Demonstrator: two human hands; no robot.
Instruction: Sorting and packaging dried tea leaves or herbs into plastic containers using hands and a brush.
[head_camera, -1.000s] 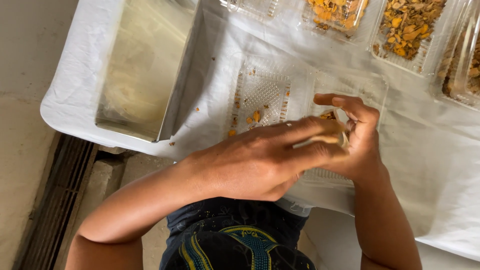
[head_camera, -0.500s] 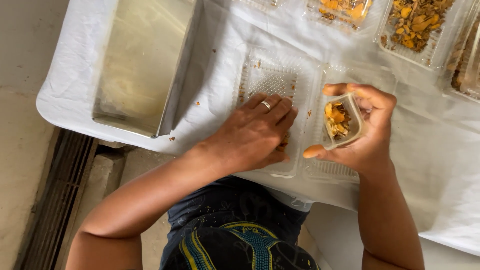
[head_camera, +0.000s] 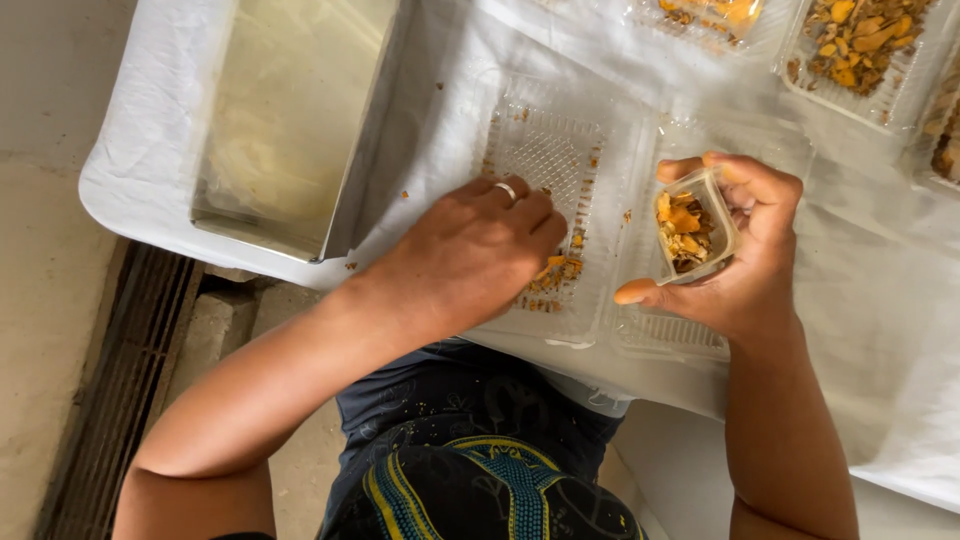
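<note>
My right hand (head_camera: 745, 250) holds a small clear plastic cup (head_camera: 697, 225) part filled with orange and brown dried pieces, tilted toward me. My left hand (head_camera: 470, 255), a ring on one finger, rests fingers-down in an open clear plastic clamshell tray (head_camera: 545, 150) and pinches at a small heap of orange pieces (head_camera: 557, 272) near the tray's front. Whether the fingers hold any pieces is hidden. The tray's other half (head_camera: 670, 335) lies under my right hand.
A rectangular metal pan (head_camera: 290, 120) stands at the left on the white cloth-covered table (head_camera: 880, 340). Along the far edge sit clear trays of orange-brown pieces (head_camera: 860, 40). A floor drain grate (head_camera: 110, 390) runs below left.
My left hand came away from the cup in my right hand and dropped left onto the clamshell tray, reaching the orange pieces. The cup now shows openly in my right hand.
</note>
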